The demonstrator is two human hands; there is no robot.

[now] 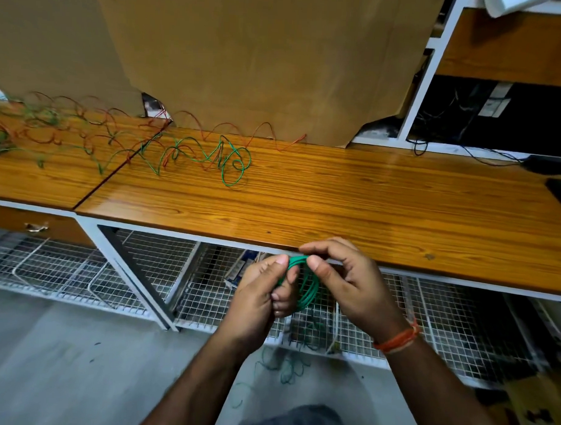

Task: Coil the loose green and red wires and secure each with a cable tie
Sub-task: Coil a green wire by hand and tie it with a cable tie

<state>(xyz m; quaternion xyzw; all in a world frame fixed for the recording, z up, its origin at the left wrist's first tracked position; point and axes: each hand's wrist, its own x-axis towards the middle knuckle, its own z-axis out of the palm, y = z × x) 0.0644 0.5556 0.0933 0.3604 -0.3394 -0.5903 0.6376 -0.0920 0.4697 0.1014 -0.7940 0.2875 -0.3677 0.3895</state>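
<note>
Meanwhile, low in the centre of the frame, just below the bench (337, 195) edge, a person is holding a green wire coil (307, 284) between both hands. The left hand (263, 294) is gripping the coil's left side, fingers curled round it; the right hand (340, 275) is pinching its top. Loose green wire (230, 161) and red wire (244, 130) are lying well apart at upper left.

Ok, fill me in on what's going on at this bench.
A person is coiling green wire: both hands, left hand and right hand, pinch a green coil just below the table edge. Loose green and red wires lie tangled on the tabletop, uncoiled. No cable tie is visible.
</note>
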